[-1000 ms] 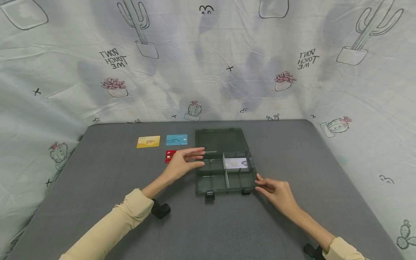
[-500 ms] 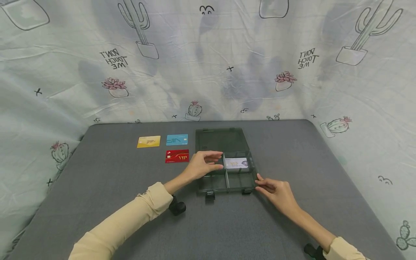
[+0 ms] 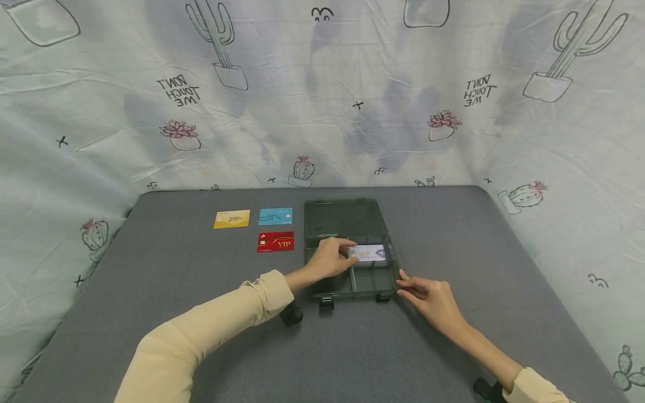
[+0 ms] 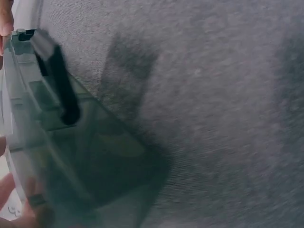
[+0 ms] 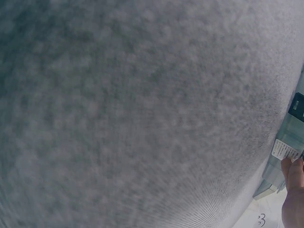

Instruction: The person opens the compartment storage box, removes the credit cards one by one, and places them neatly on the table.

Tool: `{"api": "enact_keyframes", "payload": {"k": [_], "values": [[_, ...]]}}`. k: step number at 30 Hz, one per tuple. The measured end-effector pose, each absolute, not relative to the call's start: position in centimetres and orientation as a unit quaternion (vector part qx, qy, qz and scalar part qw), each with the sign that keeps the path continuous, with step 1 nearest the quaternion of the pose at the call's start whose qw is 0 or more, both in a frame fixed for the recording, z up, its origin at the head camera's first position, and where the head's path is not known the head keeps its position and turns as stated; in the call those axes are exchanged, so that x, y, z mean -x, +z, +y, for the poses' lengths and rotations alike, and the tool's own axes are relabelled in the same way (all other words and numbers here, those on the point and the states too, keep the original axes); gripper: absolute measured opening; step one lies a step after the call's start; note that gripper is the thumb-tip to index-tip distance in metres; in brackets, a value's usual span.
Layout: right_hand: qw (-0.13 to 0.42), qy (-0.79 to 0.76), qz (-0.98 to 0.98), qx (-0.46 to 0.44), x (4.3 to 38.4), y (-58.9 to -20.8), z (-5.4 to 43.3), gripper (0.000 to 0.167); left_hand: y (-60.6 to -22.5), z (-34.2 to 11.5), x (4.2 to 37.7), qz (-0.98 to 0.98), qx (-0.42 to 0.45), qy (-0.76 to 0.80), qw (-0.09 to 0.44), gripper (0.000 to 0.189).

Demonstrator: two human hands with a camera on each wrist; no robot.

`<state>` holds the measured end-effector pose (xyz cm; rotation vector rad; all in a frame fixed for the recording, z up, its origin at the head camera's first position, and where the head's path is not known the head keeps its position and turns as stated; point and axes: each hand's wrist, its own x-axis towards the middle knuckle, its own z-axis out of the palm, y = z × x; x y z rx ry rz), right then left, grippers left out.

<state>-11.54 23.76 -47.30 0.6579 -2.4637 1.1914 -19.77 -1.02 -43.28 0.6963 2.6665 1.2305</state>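
Observation:
A translucent dark green plastic box lies with its lid folded back. Inside its back right compartment is a white VIP card. My left hand reaches over the box from the left, its thumb and fingertips apart at the card's left edge. That hand hides the back left compartment and part of the divider. With bent fingers and thumb, my right hand holds the box's front right corner. In the right wrist view, fingers press beside a white label on the box wall.
Left of the box, a yellow card, a teal card and a red VIP card lie flat on the grey tabletop. Two black latches, including the left latch, stick out at the box's front. A patterned curtain surrounds the table.
My left hand has moved right across the box, from its left side to the white card, uncovering the red card. The right hand, box and cards have stayed in place.

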Motion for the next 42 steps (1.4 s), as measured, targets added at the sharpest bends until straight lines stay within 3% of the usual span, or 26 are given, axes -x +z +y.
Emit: {"api": "enact_keyframes", "payload": {"k": [4, 13, 42], "values": [[0.161, 0.420, -0.862, -0.232, 11.6, -47.3, 23.8, 0.019, -43.0, -0.2, 19.9, 0.894, -0.244, 0.368, 0.077, 0.031], [0.161, 0.411, -0.868, -0.228, 11.6, -47.3, 23.7, 0.019, -42.9, 1.3, 19.7, 0.931, -0.168, 0.274, 0.173, 0.040], [0.165, 0.421, -0.862, -0.230, 11.8, -47.4, 23.7, 0.019, -41.9, 2.1, 20.7, 0.929, -0.178, 0.243, 0.214, 0.044]]}}
